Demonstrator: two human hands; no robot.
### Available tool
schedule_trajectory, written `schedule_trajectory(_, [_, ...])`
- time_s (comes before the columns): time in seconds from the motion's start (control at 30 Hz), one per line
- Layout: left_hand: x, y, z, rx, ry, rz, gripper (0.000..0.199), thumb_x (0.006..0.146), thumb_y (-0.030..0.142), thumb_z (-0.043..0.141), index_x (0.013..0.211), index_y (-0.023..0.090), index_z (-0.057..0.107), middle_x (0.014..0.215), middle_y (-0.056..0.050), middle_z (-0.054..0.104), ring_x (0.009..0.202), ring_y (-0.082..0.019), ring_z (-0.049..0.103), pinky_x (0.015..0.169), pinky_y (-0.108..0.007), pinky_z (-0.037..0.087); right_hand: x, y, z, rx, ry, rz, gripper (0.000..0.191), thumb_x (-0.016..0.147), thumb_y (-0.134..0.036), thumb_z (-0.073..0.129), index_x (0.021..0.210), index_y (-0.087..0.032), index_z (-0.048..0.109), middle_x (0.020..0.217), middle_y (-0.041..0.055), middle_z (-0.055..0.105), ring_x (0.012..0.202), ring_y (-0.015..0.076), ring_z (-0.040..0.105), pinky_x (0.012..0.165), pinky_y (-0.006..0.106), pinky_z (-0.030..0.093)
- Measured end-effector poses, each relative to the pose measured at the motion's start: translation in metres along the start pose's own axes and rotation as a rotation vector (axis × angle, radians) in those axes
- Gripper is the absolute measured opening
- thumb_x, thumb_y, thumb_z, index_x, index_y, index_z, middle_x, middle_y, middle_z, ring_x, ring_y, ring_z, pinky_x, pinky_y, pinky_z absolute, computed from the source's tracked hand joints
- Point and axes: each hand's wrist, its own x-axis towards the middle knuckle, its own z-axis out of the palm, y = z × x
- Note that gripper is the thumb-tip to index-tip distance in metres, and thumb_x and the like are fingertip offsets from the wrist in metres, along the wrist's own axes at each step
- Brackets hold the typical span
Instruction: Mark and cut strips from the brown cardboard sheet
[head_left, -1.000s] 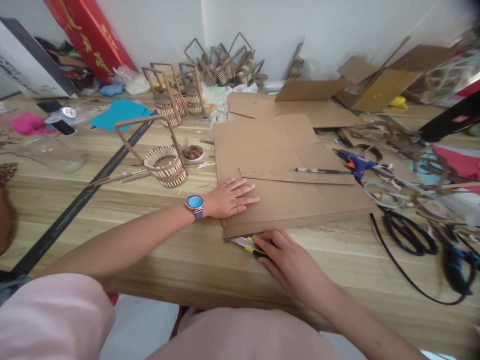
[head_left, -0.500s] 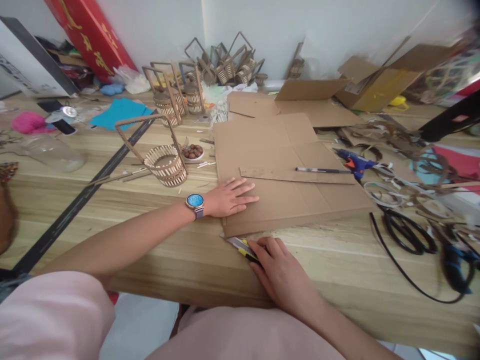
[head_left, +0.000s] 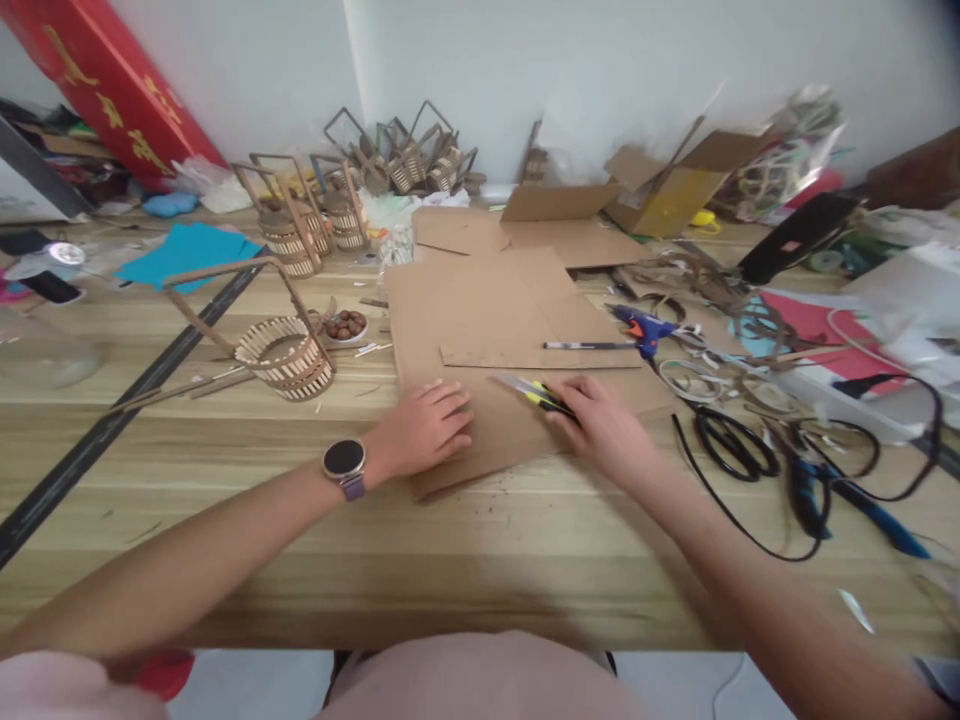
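Note:
My left hand lies flat on the near left corner of a large cardboard sheet, fingers stretched out, a watch on its wrist. Above the sheet, or resting on it, is a yellow and black utility knife with its blade pointing left. My right hand grips its handle. Just beyond the knife lies a narrow cardboard strip, and a pen crosses its right part.
A slatted basket and a bowl of brown nuts stand left. At right are a blue glue gun, black cord and blue-handled tools. Smaller baskets and an open carton sit at the back.
My right hand has carried the utility knife from the table at the sheet's near edge up over the cardboard. My left hand stays flat on the sheet. The view has swung right.

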Motion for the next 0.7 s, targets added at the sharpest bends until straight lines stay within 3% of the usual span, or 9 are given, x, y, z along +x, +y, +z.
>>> schedule_trajectory(0.1, [0.001, 0.021, -0.011, 0.009, -0.003, 0.054, 0.049, 0.1, 0.057, 0.05, 0.12, 0.017, 0.07, 0.139, -0.015, 0.063, 0.129, -0.031, 0.056, 0.113, -0.048, 0.039, 0.029, 0.016, 0.019, -0.02, -0.017, -0.008, 0.037, 0.097, -0.028, 0.052, 0.13, -0.018, 0.065, 0.116, 0.0159, 0.067, 0.105, 0.0308, 0.062, 0.092, 0.05, 0.052])
schedule_trajectory(0.17, [0.003, 0.028, -0.017, 0.04, -0.058, 0.066, 0.045, 0.096, 0.057, 0.058, 0.113, 0.017, 0.071, 0.131, -0.014, 0.067, 0.117, -0.029, 0.062, 0.104, -0.045, 0.045, 0.034, 0.015, 0.022, -0.017, -0.015, -0.027, 0.037, 0.098, -0.031, 0.053, 0.13, -0.017, 0.065, 0.125, 0.0167, 0.066, 0.111, 0.0313, 0.06, 0.096, 0.05, 0.05])
schedule_trajectory(0.27, [0.004, 0.028, -0.024, 0.114, -0.065, 0.106, 0.031, 0.097, 0.044, 0.062, 0.101, 0.015, 0.071, 0.116, -0.012, 0.072, 0.104, -0.026, 0.064, 0.097, -0.042, 0.047, 0.018, 0.007, 0.011, -0.003, 0.012, -0.132, 0.032, 0.102, -0.032, 0.049, 0.122, -0.019, 0.069, 0.123, 0.0146, 0.067, 0.113, 0.0288, 0.059, 0.094, 0.046, 0.05])
schedule_trajectory(0.33, [0.002, 0.024, -0.029, 0.18, 0.008, 0.165, 0.018, 0.099, 0.029, 0.057, 0.094, 0.016, 0.069, 0.106, -0.01, 0.071, 0.098, -0.024, 0.062, 0.096, -0.041, 0.045, -0.002, 0.004, 0.0, -0.012, 0.038, -0.222, 0.029, 0.103, -0.03, 0.046, 0.11, -0.021, 0.073, 0.107, 0.0114, 0.071, 0.101, 0.0251, 0.062, 0.086, 0.041, 0.052])
schedule_trajectory(0.4, [-0.003, 0.023, -0.032, 0.236, 0.065, 0.174, 0.02, 0.099, 0.014, 0.05, 0.089, 0.018, 0.067, 0.093, -0.008, 0.069, 0.087, -0.022, 0.059, 0.084, -0.037, 0.045, -0.022, 0.005, -0.009, -0.037, 0.026, -0.278, 0.027, 0.103, -0.028, 0.048, 0.104, -0.021, 0.074, 0.097, 0.0091, 0.071, 0.09, 0.0217, 0.063, 0.08, 0.037, 0.052])
schedule_trajectory(0.53, [-0.014, 0.039, -0.031, 0.246, -0.006, 0.001, 0.025, 0.095, 0.005, 0.045, 0.084, 0.018, 0.063, 0.079, -0.006, 0.061, 0.072, -0.022, 0.054, 0.063, -0.034, 0.039, -0.052, 0.019, -0.014, -0.119, -0.01, -0.298, 0.025, 0.103, -0.024, 0.049, 0.103, -0.02, 0.074, 0.095, 0.0074, 0.072, 0.085, 0.0189, 0.066, 0.077, 0.032, 0.053])
schedule_trajectory(0.7, [-0.01, 0.079, -0.019, -0.029, -0.204, -0.162, 0.014, 0.099, 0.027, 0.058, 0.094, 0.016, 0.064, 0.092, -0.008, 0.065, 0.085, -0.025, 0.062, 0.069, -0.035, 0.046, -0.058, 0.035, -0.013, -0.19, 0.021, -0.183, 0.028, 0.103, -0.024, 0.047, 0.11, -0.019, 0.074, 0.099, 0.0095, 0.074, 0.088, 0.0212, 0.067, 0.078, 0.035, 0.055])
